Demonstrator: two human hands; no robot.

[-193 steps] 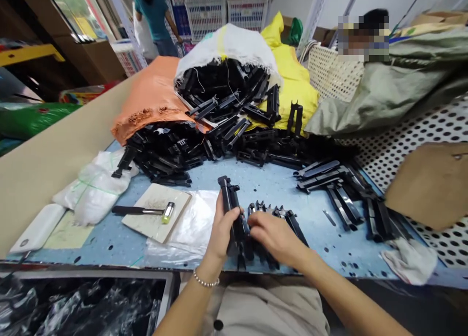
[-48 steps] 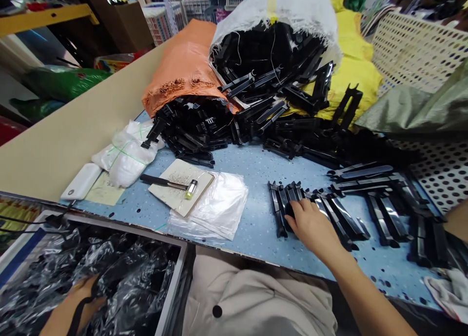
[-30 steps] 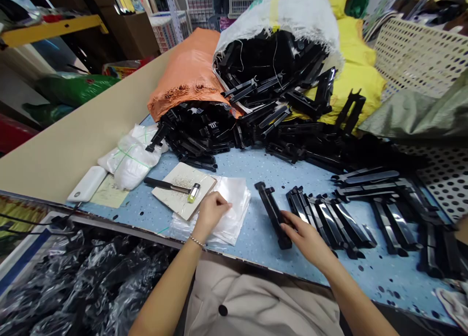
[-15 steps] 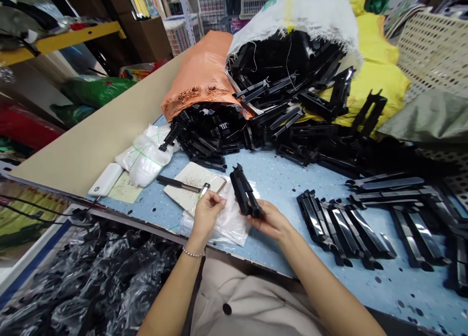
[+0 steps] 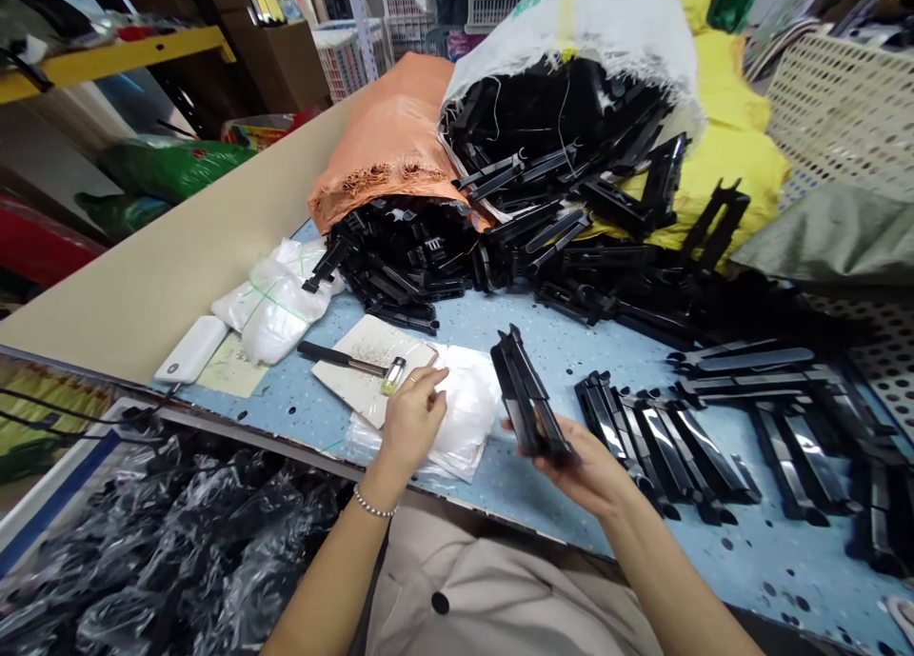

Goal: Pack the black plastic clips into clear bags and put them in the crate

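Observation:
My right hand (image 5: 582,470) grips a pair of long black plastic parts (image 5: 525,394) by their lower end, tilted up above the blue table. Over a stack of clear plastic bags (image 5: 467,413) is my left hand (image 5: 415,416), its fingers loosely bent and apart at the edge of the stack; no held thing shows in it. Just beyond that hand, a hammer (image 5: 349,359) with a black handle lies across a pale flat block (image 5: 371,332). Similar black parts (image 5: 678,447) lie in a row to the right.
An orange sack (image 5: 392,132) and a white sack (image 5: 571,18) spill black parts at the back. A tied white plastic bundle (image 5: 275,304) and a white device (image 5: 191,349) sit at left. Below the table edge, a bin holds black parts in clear wrap (image 5: 186,551).
My right hand has moved right with the black parts, away from my left hand. My left hand has shifted slightly over the plastic bags, its pinched fingers now looser.

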